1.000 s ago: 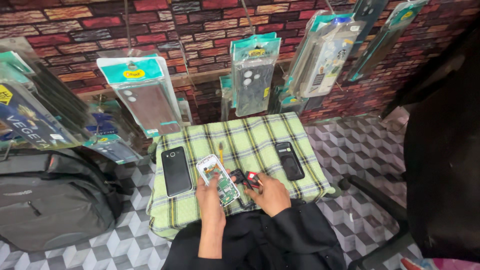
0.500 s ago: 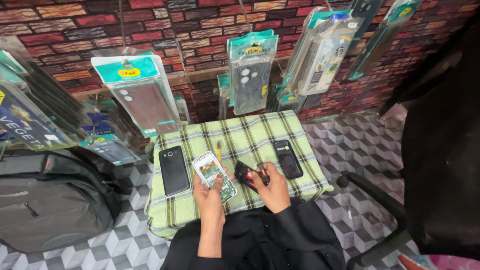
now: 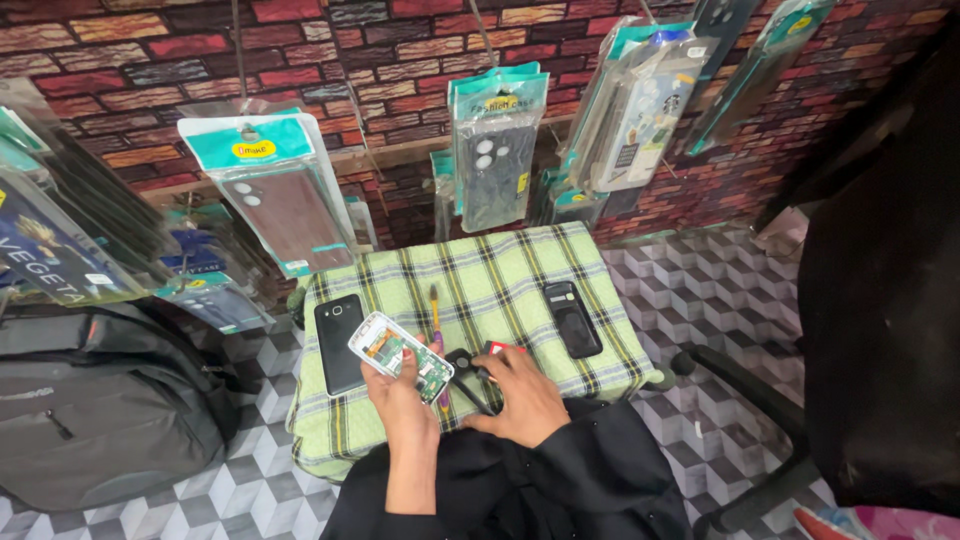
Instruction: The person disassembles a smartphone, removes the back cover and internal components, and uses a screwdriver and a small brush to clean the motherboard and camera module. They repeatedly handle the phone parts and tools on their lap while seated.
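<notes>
My left hand [image 3: 402, 392] holds an opened phone [image 3: 399, 355] with its back off, the green circuit board showing, tilted above the checked green cloth [image 3: 500, 270]. My right hand [image 3: 522, 392] rests on the cloth just right of it, fingers closed on a small black tool [image 3: 468, 378] with a red-tipped piece [image 3: 500, 348] by the fingertips. A black smartphone [image 3: 338, 342] lies flat to the left. A black keypad phone [image 3: 572, 318] lies to the right. A thin purple and yellow tool [image 3: 435, 308] lies on the cloth behind the opened phone.
Packaged phone cases [image 3: 493, 150] hang in front of a brick-pattern wall [image 3: 390, 60]. A grey backpack [image 3: 95, 400] sits on the patterned floor at left. A black chair [image 3: 870, 300] stands at right. Black clothing [image 3: 520, 490] covers my lap.
My right hand has shifted slightly on the cloth with the small black tool. The opened phone stays in my left hand, tilted about the same.
</notes>
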Tool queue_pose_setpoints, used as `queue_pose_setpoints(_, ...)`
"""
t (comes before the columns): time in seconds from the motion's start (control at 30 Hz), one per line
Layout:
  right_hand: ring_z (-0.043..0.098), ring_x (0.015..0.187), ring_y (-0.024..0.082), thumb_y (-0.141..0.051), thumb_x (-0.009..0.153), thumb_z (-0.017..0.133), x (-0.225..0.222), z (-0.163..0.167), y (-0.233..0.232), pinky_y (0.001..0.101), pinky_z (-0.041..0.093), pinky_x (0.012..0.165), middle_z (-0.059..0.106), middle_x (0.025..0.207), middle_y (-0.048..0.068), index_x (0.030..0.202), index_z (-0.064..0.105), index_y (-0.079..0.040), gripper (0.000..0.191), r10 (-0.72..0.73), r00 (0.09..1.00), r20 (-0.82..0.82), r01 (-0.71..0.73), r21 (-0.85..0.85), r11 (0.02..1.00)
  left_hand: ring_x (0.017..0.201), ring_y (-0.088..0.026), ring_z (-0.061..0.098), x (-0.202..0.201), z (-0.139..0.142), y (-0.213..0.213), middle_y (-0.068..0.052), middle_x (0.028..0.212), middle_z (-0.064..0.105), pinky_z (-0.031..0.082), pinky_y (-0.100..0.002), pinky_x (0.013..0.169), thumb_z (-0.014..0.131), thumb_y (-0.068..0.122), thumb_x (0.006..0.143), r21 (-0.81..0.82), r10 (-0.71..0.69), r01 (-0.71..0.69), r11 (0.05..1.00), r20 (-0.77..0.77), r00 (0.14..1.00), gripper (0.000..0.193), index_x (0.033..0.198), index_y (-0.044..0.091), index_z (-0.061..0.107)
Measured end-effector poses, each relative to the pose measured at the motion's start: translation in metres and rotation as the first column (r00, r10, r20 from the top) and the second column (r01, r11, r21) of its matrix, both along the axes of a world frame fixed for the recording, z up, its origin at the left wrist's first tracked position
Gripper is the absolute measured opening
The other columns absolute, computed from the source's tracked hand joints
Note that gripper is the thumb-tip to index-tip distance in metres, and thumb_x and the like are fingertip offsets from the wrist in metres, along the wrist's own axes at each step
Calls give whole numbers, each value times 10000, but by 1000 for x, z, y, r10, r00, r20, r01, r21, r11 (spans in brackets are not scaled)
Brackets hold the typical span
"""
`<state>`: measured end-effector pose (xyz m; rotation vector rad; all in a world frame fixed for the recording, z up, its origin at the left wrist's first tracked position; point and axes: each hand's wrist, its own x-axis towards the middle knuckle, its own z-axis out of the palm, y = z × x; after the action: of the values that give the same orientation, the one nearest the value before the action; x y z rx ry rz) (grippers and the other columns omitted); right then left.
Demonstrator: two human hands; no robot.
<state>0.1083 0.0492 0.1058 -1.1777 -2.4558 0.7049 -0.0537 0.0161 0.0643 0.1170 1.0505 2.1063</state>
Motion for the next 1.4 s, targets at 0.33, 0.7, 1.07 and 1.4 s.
queue_pose_setpoints(0.33, 695, 962, 316, -318, 616, 921, 5, -22, 16, 400, 538, 848, 694, 1012, 135, 1124, 685, -33, 629, -224, 928, -299, 177, -177, 968, 1070, -366, 716, 7, 7, 3, -235, 1253, 679, 615, -452, 908, 440, 2, 1006, 66, -224, 224, 972, -2, 974, 435, 1433, 87, 429)
queue_pose_setpoints(0.7, 685, 857, 207, -330, 700, 914, 4, -10, 12, 330, 546, 768, 662, 962, 86, 1092, 709, -25, 537, -238, 792, -562, 224, -95, 970, 1043, -371, 720, 11, 4, 8, -276, 1229, 677, 589, -461, 905, 349, 13, 995, 12, -274, 274, 962, 13, 962, 408, 1393, 23, 438)
queue_pose_setpoints(1.07, 589, 1001, 418, -369, 707, 875, 22, -17, 32, 499, 497, 828, 597, 1053, 187, 1235, 634, -28, 673, -478, 849, -226, 519, 184, 835, 1134, -325, 686, -12, 22, -13, -231, 1346, 633, 568, -420, 952, 307, 18, 1030, 3, 300, -308, 951, -238, 924, 457, 1481, 86, 322)
queue_pose_setpoints(1.4, 599, 1006, 370, -350, 694, 882, 18, -44, 44, 469, 499, 855, 588, 1039, 150, 1145, 665, -45, 587, -441, 865, -238, 471, 83, 878, 1140, -343, 690, -14, 27, -14, -231, 1329, 610, 596, -453, 902, 332, -9, 978, -20, 260, -262, 965, -58, 964, 516, 1486, 85, 346)
